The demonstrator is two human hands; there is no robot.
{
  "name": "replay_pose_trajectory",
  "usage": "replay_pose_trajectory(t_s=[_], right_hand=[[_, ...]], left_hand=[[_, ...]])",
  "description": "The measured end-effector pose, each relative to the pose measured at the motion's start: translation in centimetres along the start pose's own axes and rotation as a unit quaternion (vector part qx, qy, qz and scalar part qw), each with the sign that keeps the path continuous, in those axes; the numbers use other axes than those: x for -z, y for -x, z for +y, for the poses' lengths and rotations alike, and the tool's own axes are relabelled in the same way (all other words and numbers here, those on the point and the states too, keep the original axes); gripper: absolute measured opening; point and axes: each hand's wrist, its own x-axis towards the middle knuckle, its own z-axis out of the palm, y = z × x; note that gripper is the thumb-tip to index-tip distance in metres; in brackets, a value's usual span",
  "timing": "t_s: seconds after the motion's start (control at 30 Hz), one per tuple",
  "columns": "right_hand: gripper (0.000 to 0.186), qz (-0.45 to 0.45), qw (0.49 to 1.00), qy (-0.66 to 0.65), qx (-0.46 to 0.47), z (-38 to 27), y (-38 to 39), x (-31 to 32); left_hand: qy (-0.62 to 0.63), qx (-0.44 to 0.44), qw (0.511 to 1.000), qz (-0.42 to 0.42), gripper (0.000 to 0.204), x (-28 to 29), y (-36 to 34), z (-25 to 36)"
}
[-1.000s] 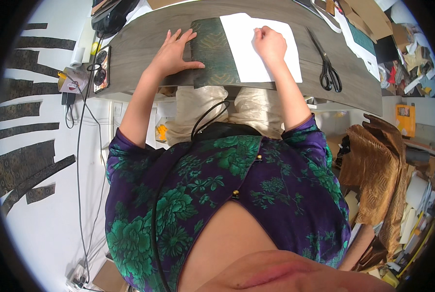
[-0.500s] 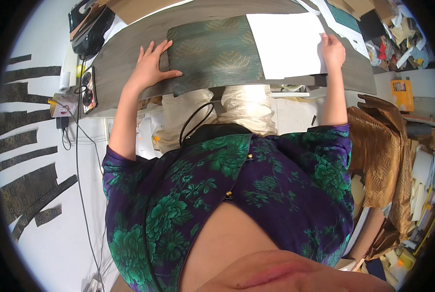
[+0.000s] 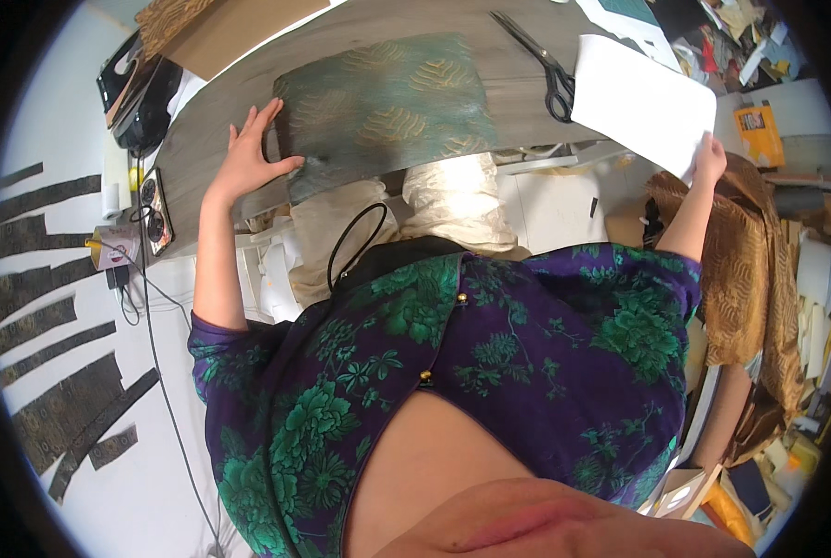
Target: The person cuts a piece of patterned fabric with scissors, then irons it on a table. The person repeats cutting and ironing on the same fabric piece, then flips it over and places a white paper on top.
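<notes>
A dark green cloth piece with gold wave-like patterns [image 3: 388, 112] lies flat on the grey table [image 3: 520, 107]. My left hand [image 3: 245, 153] rests at its left edge, fingers spread, with the thumb on the cloth. My right hand [image 3: 708, 160] pinches the lower right corner of a white sheet of paper [image 3: 640, 98], off to the right of the cloth. The sheet is slightly curved and tilted, reaching past the table's front edge. Between cloth and paper lies a pair of black-handled scissors [image 3: 557, 91], its blades pointing up and left.
Brown patterned cloth [image 3: 741, 270] hangs in folds at the right, near shelves of scraps. An orange package [image 3: 759, 135] is behind my right hand. Dark cloth strips [image 3: 72, 400] show against white at the left. Brown board [image 3: 239, 33] and a black bag [image 3: 141, 107] are at the far left.
My right hand has drawn the white paper off the cloth and to the right, uncovering the scissors. My left hand stays at the cloth's left edge; the view has shifted somewhat.
</notes>
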Motion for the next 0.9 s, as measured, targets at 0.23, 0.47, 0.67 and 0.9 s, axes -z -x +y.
replay_pose_trajectory(t_s=[0.23,0.47,0.67,0.9], right_hand=[[0.012,0.127,0.978,-0.094,-0.134,17.3,21.6,6.3],[0.012,0.288,0.887,-0.086,-0.351,26.4,39.8,5.6],[0.007,0.288,0.956,0.054,0.008,10.6,31.2,10.6],[0.011,0.231,0.963,-0.073,0.123,-11.0,17.2,16.8]], left_hand=[[0.099,-0.041,0.993,0.048,0.086,-0.9,0.2,-0.8],[0.157,-0.043,0.974,0.156,0.051,-1.7,-0.5,-0.5],[0.073,-0.077,0.932,0.347,0.029,2.3,-2.0,-1.8],[-0.089,-0.107,0.837,0.529,0.035,8.6,-4.3,-0.6]])
